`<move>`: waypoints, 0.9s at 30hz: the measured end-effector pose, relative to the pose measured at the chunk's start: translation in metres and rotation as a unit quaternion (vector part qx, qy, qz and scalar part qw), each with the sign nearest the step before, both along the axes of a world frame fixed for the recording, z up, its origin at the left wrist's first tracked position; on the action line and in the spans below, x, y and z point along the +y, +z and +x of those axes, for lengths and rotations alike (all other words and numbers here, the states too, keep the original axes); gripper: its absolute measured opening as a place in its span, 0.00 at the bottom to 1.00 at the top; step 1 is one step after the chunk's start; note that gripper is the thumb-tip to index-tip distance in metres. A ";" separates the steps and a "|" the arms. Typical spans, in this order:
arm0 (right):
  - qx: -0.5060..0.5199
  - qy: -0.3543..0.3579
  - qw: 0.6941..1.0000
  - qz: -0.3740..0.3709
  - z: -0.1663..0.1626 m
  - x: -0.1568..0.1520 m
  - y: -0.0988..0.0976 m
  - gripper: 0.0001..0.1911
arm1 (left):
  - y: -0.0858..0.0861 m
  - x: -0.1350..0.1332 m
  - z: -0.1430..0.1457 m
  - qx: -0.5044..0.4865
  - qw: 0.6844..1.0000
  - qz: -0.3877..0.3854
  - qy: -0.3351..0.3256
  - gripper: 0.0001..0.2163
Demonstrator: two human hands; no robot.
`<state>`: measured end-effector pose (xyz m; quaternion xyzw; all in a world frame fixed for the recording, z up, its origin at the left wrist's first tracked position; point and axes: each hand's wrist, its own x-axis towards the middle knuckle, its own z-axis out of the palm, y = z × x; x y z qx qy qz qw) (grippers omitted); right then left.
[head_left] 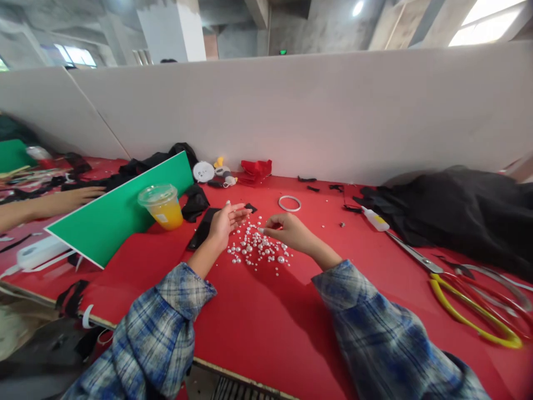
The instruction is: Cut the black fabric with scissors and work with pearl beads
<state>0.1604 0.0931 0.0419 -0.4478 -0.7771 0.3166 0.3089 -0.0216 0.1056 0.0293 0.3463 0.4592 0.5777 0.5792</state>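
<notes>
White pearl beads (266, 250) of mixed sizes lie in a loose heap on the red tabletop (258, 311). Over the heap's left side, my left hand (224, 226) is open, palm turned inward and fingers stretched to the right. My right hand (288, 231) hovers at the heap's upper right, thumb and fingertips pinched together. Whatever sits in that pinch, if anything, is too small to make out. Beyond both hands rests a thin white ring (290, 210). A flat black object (202, 229) is partly covered by my left hand.
Left stands a green board (116, 216) with a cup of orange drink (166, 214) before it; another person's hand (77, 201) is behind. At right are scissors (420, 258) with yellow handles, a small glue bottle (376, 219) and black cloth (462, 211). A pale partition (291, 111) closes the back.
</notes>
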 end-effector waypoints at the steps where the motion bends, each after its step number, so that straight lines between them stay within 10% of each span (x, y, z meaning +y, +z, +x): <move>1: 0.014 0.004 1.000 -0.011 0.000 0.001 -0.001 0.04 | -0.001 0.000 0.001 0.020 1.000 0.010 -0.001 0.14; 12: 0.280 0.018 0.932 -0.230 0.009 0.004 0.003 0.16 | -0.006 -0.010 0.013 0.225 0.948 0.224 -0.029 0.18; 20: 0.298 -0.014 0.922 -0.247 0.005 0.000 0.007 0.22 | -0.012 -0.017 0.012 0.515 0.681 0.521 -0.012 0.09; 24: 0.278 0.019 0.916 -0.289 0.002 -0.009 0.017 0.25 | -0.017 -0.014 0.009 0.490 0.710 0.507 -0.006 0.07; 27: 0.227 0.027 0.933 -0.276 0.005 -0.012 0.023 0.25 | -0.014 -0.007 0.002 0.401 0.817 0.411 0.051 0.07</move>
